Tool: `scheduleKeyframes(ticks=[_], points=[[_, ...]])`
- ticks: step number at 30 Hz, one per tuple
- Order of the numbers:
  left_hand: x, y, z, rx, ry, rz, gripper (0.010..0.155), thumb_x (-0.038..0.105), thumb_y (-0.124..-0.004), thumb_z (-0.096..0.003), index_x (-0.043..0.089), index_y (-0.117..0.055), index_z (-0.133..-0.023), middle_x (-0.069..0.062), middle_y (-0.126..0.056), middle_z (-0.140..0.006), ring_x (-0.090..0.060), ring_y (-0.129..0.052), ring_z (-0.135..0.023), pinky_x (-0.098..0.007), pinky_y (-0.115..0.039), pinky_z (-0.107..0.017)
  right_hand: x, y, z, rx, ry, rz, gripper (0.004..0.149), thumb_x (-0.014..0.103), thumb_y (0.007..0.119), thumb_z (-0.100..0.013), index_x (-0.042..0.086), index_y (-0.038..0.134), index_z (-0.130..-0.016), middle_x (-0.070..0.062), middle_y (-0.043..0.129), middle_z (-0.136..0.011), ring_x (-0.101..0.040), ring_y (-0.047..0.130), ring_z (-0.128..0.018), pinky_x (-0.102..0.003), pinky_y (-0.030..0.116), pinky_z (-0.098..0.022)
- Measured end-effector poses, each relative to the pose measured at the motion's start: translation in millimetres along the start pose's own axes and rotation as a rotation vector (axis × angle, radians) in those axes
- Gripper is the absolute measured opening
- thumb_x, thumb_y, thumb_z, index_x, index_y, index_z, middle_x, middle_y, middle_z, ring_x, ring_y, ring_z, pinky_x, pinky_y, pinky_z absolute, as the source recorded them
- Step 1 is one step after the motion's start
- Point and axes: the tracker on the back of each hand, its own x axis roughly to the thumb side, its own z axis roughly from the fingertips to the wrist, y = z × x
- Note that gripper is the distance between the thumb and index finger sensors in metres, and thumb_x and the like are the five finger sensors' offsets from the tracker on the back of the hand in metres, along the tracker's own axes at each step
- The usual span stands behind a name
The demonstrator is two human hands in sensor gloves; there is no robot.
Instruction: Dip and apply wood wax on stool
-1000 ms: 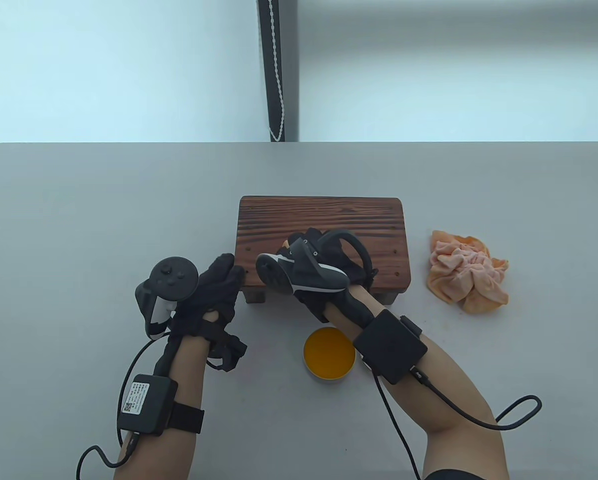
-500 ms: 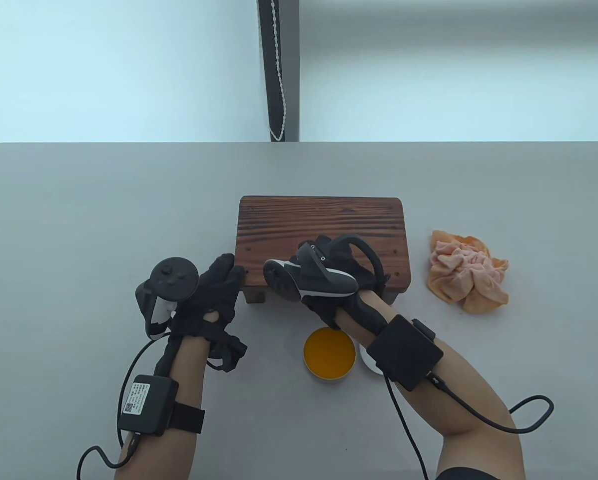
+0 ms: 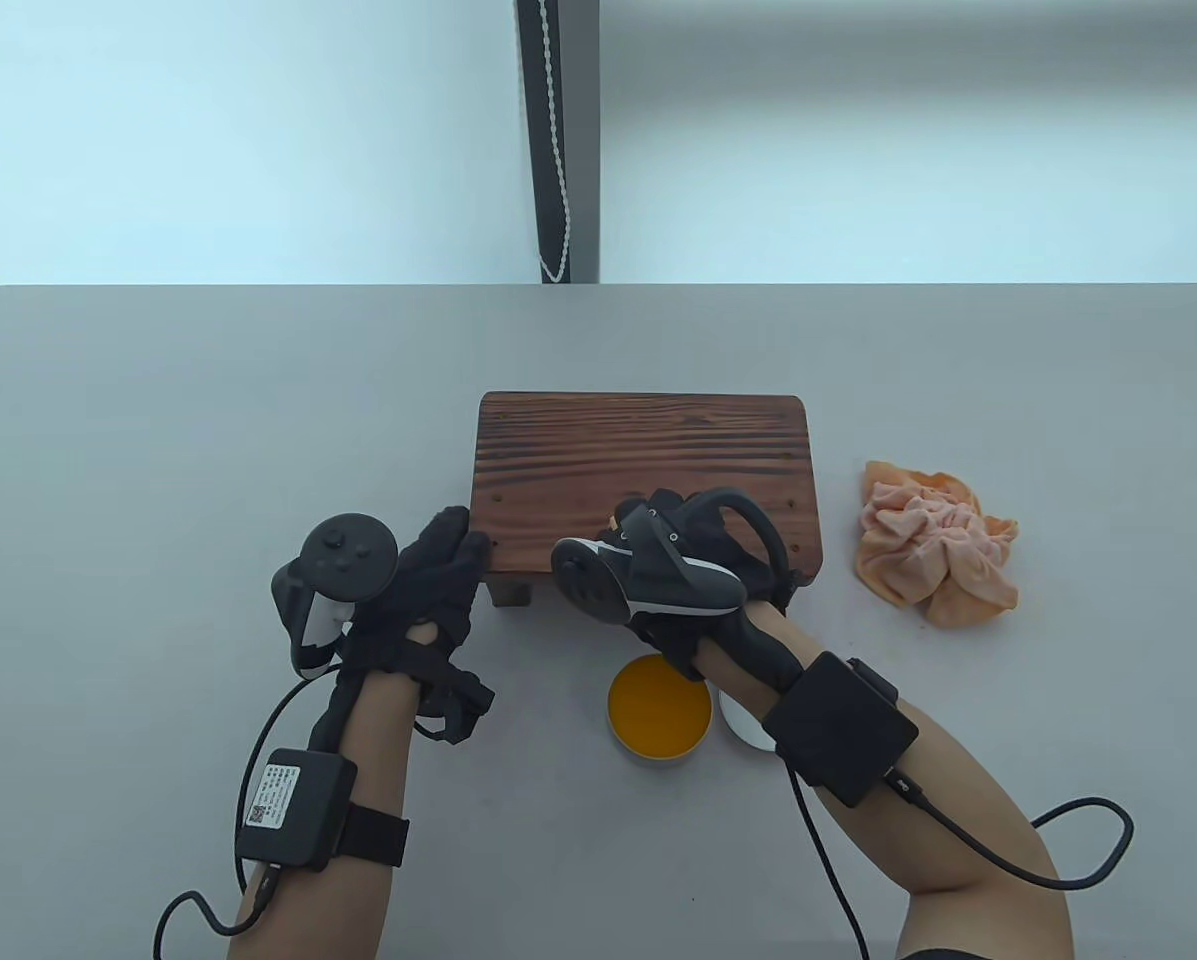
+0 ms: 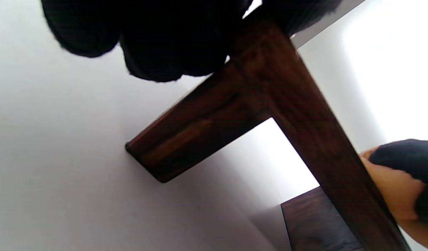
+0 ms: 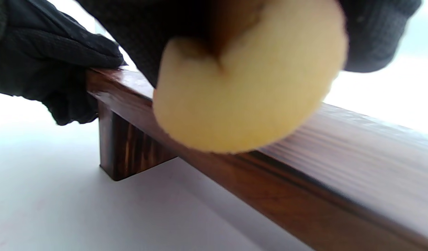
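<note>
The right hand's fingers (image 5: 374,31) are curled around a pale yellow sponge (image 5: 249,90) and press it on the stool (image 3: 643,470), near its front edge. The wax tin (image 3: 659,707) stands open just in front of the stool, beside a white lid (image 3: 743,722), closest to the right hand (image 3: 703,570). The left hand (image 3: 428,590) rests with fairly straight fingers on the stool's left front corner. The long axis runs left to right, so the unwaxed top probably lies beyond the sponge. An orange cloth (image 3: 933,545) lies right of the stool.

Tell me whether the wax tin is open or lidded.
Open. The wax tin shows bare orange wax from above, and a white lid lies beside it on the table, partly hidden under the right forearm.
</note>
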Motion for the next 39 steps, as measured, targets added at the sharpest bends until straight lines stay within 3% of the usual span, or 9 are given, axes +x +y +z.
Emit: scheduleKeyframes(ticks=[5,12,20,24,26,34,39], points=[[-0.7,0.7,-0.3,-0.005,0.002,-0.002,0.074,0.042,-0.068,-0.0612,-0.009,-0.058,-0.114,-0.027,-0.088,-0.089,-0.047,-0.091,-0.074,-0.072,-0.074,-0.057,-18.9,6.6,-14.0,-0.027,0.088,-0.021,0.036,0.025,0.093,-0.050,0.020,0.094,-0.086,-0.024,0.102,-0.073,-0.039,0.105,-0.055,-0.062,0.089,-0.044],[-0.8,0.9,-0.7,-0.002,0.001,-0.010,0.074,0.042,-0.069,-0.0611,-0.009,-0.058,-0.114,-0.027,-0.088,-0.089,-0.047,-0.091,-0.074,-0.072,-0.075,-0.057,-3.0,2.2,14.5,-0.013,0.005,0.017,0.037,0.024,0.096,-0.049,0.015,0.097,-0.085,-0.025,0.103,-0.071,-0.040,0.105,-0.054,-0.063,0.089,-0.044],[-4.0,1.5,-1.6,-0.020,-0.001,0.023,0.074,0.042,-0.069,-0.0610,-0.008,-0.059,-0.114,-0.028,-0.088,-0.089,-0.047,-0.091,-0.074,-0.073,-0.074,-0.057,-27.0,9.1,-8.2,-0.031,0.115,-0.010,0.037,0.025,0.094,-0.050,0.020,0.095,-0.086,-0.024,0.102,-0.073,-0.039,0.105,-0.055,-0.062,0.089,-0.044],[-0.3,1.1,-0.1,0.008,-0.005,-0.026,0.074,0.042,-0.069,-0.0609,-0.008,-0.059,-0.114,-0.027,-0.089,-0.088,-0.047,-0.091,-0.074,-0.072,-0.074,-0.057,-11.0,4.1,9.8,0.006,0.050,0.109,0.037,0.024,0.095,-0.049,0.016,0.096,-0.086,-0.025,0.103,-0.072,-0.040,0.105,-0.054,-0.063,0.090,-0.044],[1.1,0.8,0.6,0.018,-0.008,-0.052,0.074,0.042,-0.069,-0.0609,-0.008,-0.060,-0.114,-0.027,-0.089,-0.088,-0.046,-0.092,-0.073,-0.072,-0.075,-0.057,-2.6,1.1,15.0,0.017,0.015,0.080,0.037,0.024,0.095,-0.049,0.015,0.097,-0.085,-0.025,0.103,-0.071,-0.040,0.105,-0.054,-0.063,0.090,-0.044],[1.0,0.5,0.6,0.014,-0.007,-0.047,0.074,0.043,-0.069,-0.0610,-0.008,-0.059,-0.114,-0.027,-0.089,-0.088,-0.046,-0.092,-0.073,-0.072,-0.075,-0.057,-29.4,9.9,-6.7,-0.021,0.127,0.022,0.037,0.025,0.094,-0.050,0.020,0.095,-0.086,-0.024,0.103,-0.073,-0.039,0.105,-0.055,-0.062,0.090,-0.044],[1.3,0.6,0.7,0.014,-0.005,-0.040,0.074,0.043,-0.069,-0.0609,-0.008,-0.060,-0.114,-0.027,-0.089,-0.088,-0.046,-0.092,-0.073,-0.072,-0.074,-0.057,-20.7,5.0,15.5,0.018,0.056,0.024,0.038,0.023,0.095,-0.049,0.014,0.096,-0.086,-0.026,0.103,-0.071,-0.040,0.105,-0.054,-0.063,0.090,-0.044]])
